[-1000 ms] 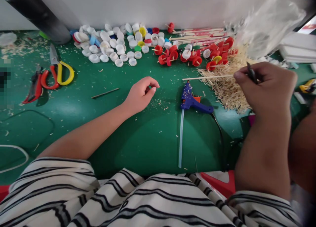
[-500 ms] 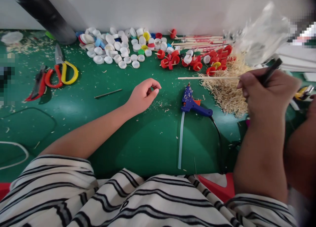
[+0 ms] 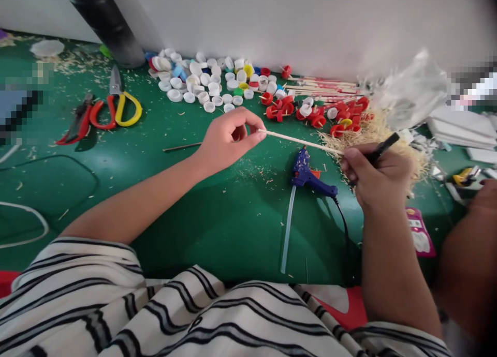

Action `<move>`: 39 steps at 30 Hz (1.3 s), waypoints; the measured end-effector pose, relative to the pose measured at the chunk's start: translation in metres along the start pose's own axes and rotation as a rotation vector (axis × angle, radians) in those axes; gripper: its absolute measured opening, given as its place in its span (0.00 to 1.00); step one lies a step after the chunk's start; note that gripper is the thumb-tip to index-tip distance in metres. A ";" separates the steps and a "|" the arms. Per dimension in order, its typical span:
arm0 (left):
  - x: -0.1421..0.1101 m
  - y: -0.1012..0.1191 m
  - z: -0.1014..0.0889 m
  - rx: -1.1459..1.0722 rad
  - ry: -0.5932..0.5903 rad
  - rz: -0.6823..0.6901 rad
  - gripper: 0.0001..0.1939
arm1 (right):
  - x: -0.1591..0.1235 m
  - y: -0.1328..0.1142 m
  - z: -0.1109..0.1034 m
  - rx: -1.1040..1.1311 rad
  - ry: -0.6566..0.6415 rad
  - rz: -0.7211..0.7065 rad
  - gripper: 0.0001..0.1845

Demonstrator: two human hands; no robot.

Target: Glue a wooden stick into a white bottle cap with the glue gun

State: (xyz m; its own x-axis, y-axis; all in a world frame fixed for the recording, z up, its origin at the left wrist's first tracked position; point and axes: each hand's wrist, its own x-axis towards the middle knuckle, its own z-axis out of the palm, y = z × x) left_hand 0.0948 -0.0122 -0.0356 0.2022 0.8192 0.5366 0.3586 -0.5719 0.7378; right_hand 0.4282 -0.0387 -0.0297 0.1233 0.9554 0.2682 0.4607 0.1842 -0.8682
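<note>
A thin wooden stick (image 3: 303, 141) is stretched between my two hands above the green table. My left hand (image 3: 233, 137) pinches its left end between thumb and forefinger. Its other end is in the fingers of my right hand (image 3: 376, 176), which also has a black pen-like tool (image 3: 386, 145) tucked in the grip; what that tool's lower end looks like is hidden. Just below the stick lies a blue glue gun (image 3: 310, 176) with a long clear glue stick (image 3: 288, 230) in its back. A thin dark rod (image 3: 181, 147) lies left of my left wrist.
White and coloured bottle caps (image 3: 213, 83) are heaped along the wall, beside red caps on sticks (image 3: 279, 107). Wood shavings (image 3: 330, 142) lie beyond the glue gun. Scissors (image 3: 128, 108), red pliers (image 3: 79, 121) and a black bottle (image 3: 111, 26) stand left. Another person's arm (image 3: 469, 238) is at right.
My right hand has come left and down with the stick. My left hand has closed on the stick's free end. The camera view has shifted slightly.
</note>
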 end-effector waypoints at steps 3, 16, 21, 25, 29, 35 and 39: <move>0.007 0.002 -0.012 0.015 0.026 0.035 0.13 | -0.002 -0.001 0.002 0.083 -0.029 0.006 0.09; 0.022 0.023 -0.044 -0.020 -0.028 0.044 0.16 | -0.018 -0.029 0.016 -0.188 -0.517 -0.143 0.14; 0.022 0.030 -0.052 0.057 -0.122 0.132 0.13 | -0.027 -0.029 0.023 -0.241 -0.582 -0.279 0.10; 0.017 0.048 -0.059 0.297 -0.183 0.182 0.11 | -0.036 -0.029 0.027 -0.295 -0.590 -0.382 0.18; 0.013 0.057 -0.054 0.361 -0.213 0.240 0.11 | -0.042 -0.029 0.031 -0.367 -0.558 -0.435 0.16; 0.018 0.057 -0.035 0.323 -0.158 0.095 0.09 | -0.044 -0.025 0.040 -0.331 -0.412 -0.427 0.13; 0.020 0.056 -0.025 0.272 -0.130 0.020 0.10 | -0.043 -0.031 0.043 -0.417 -0.306 -0.428 0.09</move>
State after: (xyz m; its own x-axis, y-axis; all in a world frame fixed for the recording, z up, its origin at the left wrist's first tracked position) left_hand 0.0966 -0.0290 0.0269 0.3203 0.8163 0.4807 0.5803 -0.5701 0.5816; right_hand 0.3706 -0.0761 -0.0321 -0.3721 0.8516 0.3693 0.7221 0.5156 -0.4613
